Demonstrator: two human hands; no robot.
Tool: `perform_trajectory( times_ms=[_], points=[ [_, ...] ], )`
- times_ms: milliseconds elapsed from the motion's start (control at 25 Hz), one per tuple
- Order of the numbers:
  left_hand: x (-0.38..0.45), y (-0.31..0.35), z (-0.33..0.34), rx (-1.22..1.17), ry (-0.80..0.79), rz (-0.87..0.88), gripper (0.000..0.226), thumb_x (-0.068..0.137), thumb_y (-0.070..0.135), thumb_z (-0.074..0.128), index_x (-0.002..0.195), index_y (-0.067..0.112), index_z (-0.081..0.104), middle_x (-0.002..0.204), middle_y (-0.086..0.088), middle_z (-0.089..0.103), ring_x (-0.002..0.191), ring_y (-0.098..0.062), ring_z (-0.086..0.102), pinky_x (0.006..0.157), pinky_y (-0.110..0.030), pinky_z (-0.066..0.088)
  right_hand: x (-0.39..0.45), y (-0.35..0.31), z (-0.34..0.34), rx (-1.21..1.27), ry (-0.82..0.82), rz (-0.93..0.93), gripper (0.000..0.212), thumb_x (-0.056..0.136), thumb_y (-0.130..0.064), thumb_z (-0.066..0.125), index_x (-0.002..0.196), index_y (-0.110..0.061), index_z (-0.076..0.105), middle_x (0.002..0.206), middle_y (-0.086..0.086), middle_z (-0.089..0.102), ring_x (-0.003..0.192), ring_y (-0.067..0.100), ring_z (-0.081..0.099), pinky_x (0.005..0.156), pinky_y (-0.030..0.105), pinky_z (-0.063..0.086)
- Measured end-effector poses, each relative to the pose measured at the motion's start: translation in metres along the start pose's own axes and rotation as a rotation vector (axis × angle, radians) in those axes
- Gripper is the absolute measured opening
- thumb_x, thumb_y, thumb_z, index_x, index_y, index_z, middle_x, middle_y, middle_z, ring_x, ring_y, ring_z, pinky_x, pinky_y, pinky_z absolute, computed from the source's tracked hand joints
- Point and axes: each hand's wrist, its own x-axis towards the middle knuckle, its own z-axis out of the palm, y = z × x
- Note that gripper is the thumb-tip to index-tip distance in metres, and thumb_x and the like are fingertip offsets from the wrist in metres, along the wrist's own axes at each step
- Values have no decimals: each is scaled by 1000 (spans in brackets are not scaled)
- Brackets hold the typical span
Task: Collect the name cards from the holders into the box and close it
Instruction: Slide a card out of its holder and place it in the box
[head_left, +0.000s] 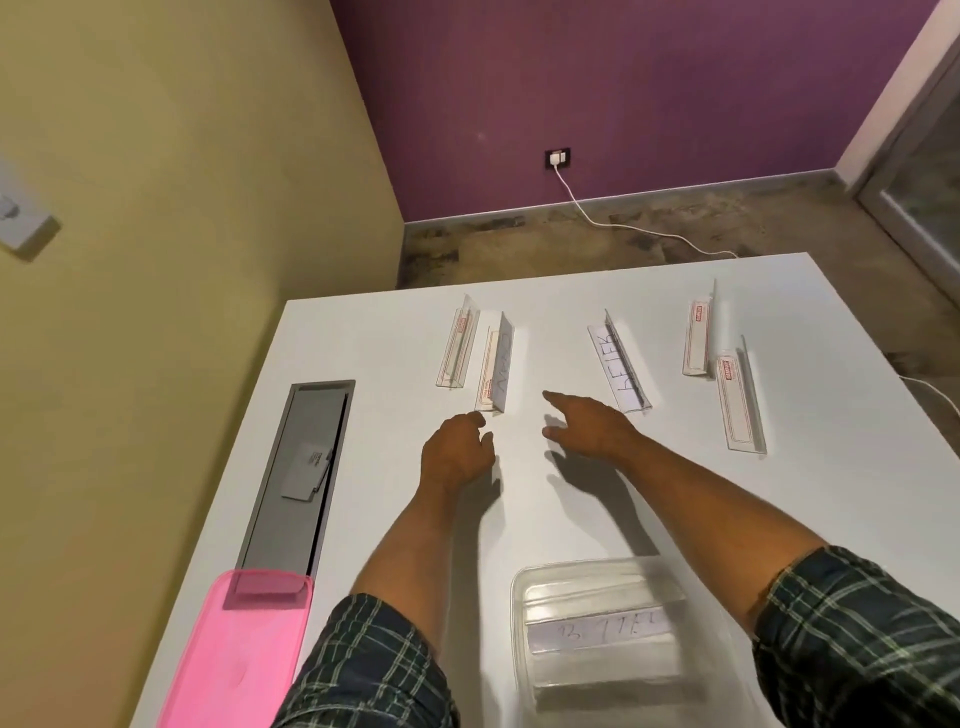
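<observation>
Several clear plastic card holders lie on the white table (857, 519). One holder (494, 368) keeps a handwritten name card, and another holder (619, 370) keeps a card too. Three holders look without cards: far left (457, 343), far right (698, 335) and right (740, 402). A clear open box (597, 634) sits near me with name cards lying inside. Its pink lid (234, 654) lies at the lower left. My left hand (457, 452) hovers just below the near end of the first carded holder, fingers loosely curled, holding nothing. My right hand (587, 423) is between the two carded holders, index finger pointing, holding nothing.
A grey recessed cable tray (301, 478) with a small card inside is set into the table's left side. A yellow wall stands left, a purple wall behind. A white cable (623, 223) runs over the floor beyond the table's far edge.
</observation>
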Motion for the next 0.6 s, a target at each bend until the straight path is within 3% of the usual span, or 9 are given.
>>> perform_trajectory(
  times_ms=[120,240,440,600],
  points=[
    [28,-4,10,-120,9,-67,44,97,34,51,138,19,56,134,-1,63,125,-23,57,100,-40,48,28,-3,12,54,-51,25,71,92,-44,55,156,-33,25,155,-1,42,137,25,44,108,45,41],
    [49,-2,22,-291,32,-136,37,100,25,50,132,12,61,132,-8,65,123,-28,59,100,-34,46,49,-5,26,93,-106,57,75,88,-48,57,155,-36,26,148,2,50,131,28,50,105,44,43],
    [73,2,45,-543,133,-224,25,99,22,51,99,10,73,92,-5,74,89,-27,66,73,-25,42,72,-16,43,151,-117,44,83,80,-50,59,153,-32,24,146,5,51,128,31,54,101,46,48],
    [85,5,53,-693,127,-300,25,95,21,52,82,14,72,73,-3,73,73,-24,69,68,-32,53,83,-22,46,116,-84,-27,82,82,-43,70,152,-24,30,147,4,51,129,27,53,102,45,46]
  ],
)
